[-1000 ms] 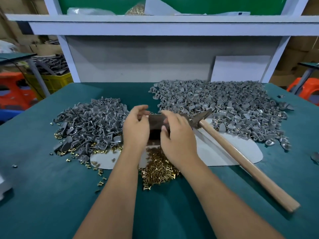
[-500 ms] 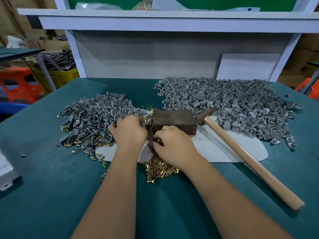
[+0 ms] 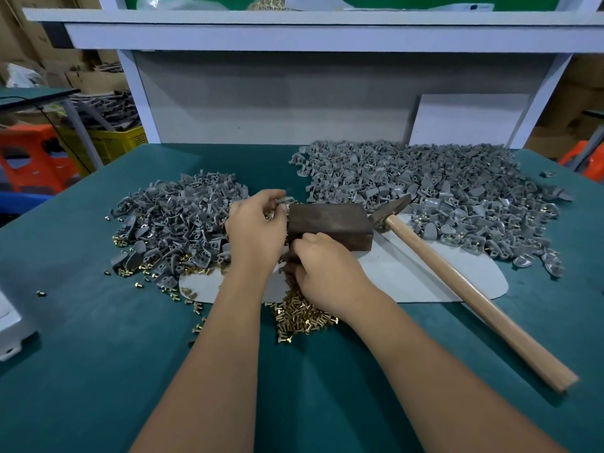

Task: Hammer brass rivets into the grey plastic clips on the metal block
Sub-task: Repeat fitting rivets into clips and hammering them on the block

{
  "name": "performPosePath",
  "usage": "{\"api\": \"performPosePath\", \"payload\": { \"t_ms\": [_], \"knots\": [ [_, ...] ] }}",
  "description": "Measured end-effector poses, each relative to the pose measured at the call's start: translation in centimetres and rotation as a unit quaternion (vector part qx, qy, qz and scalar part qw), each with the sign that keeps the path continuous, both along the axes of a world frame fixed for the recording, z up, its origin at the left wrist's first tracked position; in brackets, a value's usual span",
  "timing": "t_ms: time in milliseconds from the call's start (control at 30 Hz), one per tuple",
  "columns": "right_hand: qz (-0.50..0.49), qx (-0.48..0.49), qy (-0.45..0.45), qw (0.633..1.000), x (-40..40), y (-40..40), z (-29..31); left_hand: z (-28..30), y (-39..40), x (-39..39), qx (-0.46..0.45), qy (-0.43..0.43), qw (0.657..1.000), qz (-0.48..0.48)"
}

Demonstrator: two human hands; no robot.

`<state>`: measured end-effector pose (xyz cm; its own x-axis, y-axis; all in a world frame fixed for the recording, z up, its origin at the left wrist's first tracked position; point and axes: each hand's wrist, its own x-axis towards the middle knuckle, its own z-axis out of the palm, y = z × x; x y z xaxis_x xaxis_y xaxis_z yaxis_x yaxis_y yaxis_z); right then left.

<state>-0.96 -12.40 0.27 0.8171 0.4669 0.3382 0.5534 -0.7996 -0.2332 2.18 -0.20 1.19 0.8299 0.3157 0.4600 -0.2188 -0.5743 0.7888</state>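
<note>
A dark rusty metal block sits mid-table on a pale sheet. My left hand pinches a grey plastic clip at the block's left end. My right hand lies curled over the brass rivet pile just in front of the block; what its fingertips hold is hidden. A wooden-handled hammer lies to the right, its head against the block. Loose grey clips form a left pile and a bigger right pile.
The green table carries stray rivets on its left side. A white object sits at the left edge. A white shelf frame and grey back panel stand behind. Yellow crate and orange stools lie beyond.
Both hands came down off the top of the block. My left hand went to the left pile and now lifts a clip beside the block; my right hand dropped onto the rivets.
</note>
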Motion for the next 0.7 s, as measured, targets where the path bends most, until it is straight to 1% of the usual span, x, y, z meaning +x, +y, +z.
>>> {"api": "performPosePath", "payload": {
  "t_ms": [100, 200, 300, 500, 567, 700],
  "knots": [
    [0.005, 0.011, 0.006, 1.000, -0.3, 0.1, 0.3, 0.0, -0.1, 0.1, -0.044, -0.011, 0.999, -0.009],
    [0.014, -0.006, 0.000, 1.000, -0.6, 0.4, 0.3, -0.2, -0.1, 0.5, -0.072, 0.007, 0.997, -0.030],
    [0.029, -0.006, -0.005, 1.000, -0.7, 0.6, 0.5, -0.3, -0.3, 0.8, -0.090, 0.016, 0.994, -0.055],
    [0.038, 0.005, 0.002, 0.999, -0.8, 0.5, 0.7, -0.5, -0.4, 1.1, -0.126, 0.004, 0.990, -0.059],
    [0.033, 0.039, 0.003, 0.999, -0.7, 0.4, 0.8, -0.4, -0.5, 1.0, -0.124, 0.004, 0.991, -0.057],
    [-0.023, 0.159, -0.032, 0.986, 0.0, -0.3, 1.0, -0.5, -0.6, 0.8, -0.107, 0.008, 0.993, -0.050]
  ]
}}
